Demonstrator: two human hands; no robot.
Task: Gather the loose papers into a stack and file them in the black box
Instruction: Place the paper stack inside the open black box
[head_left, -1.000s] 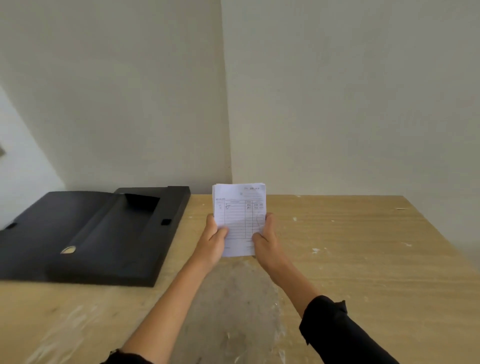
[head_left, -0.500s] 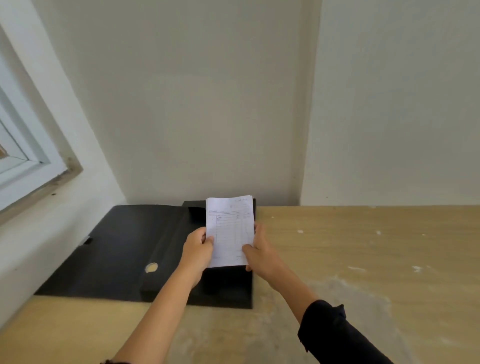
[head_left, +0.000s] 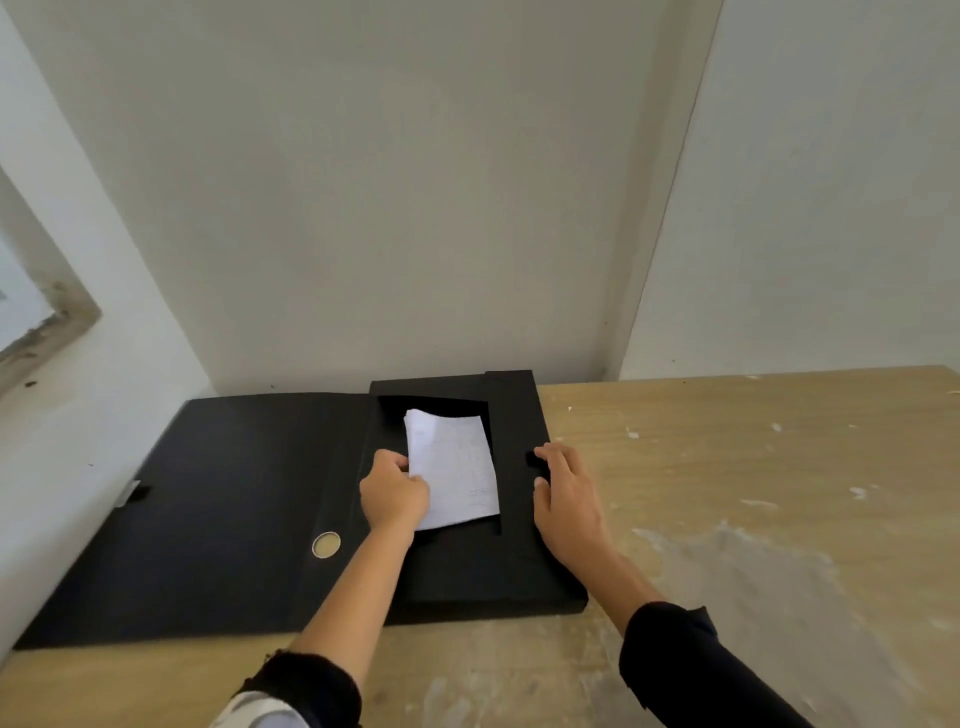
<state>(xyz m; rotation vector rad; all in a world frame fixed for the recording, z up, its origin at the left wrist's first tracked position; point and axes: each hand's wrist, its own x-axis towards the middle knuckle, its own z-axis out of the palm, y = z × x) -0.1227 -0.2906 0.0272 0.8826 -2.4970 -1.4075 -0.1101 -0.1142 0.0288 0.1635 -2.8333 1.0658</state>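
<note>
I see the wooden table (head_left: 753, 467) carrying the open black box (head_left: 467, 566), lid flap folded out left. The stack of papers (head_left: 454, 467) lies in the box's recess, far edge curled up. My left hand (head_left: 392, 491) pinches the stack's left edge; my right hand (head_left: 563, 491) rests spread and empty on the box's right rim.

Your paper stack (head_left: 457, 467) lies slightly askew inside the black box (head_left: 519, 561). The box sits open, lid flat leftward.
</note>
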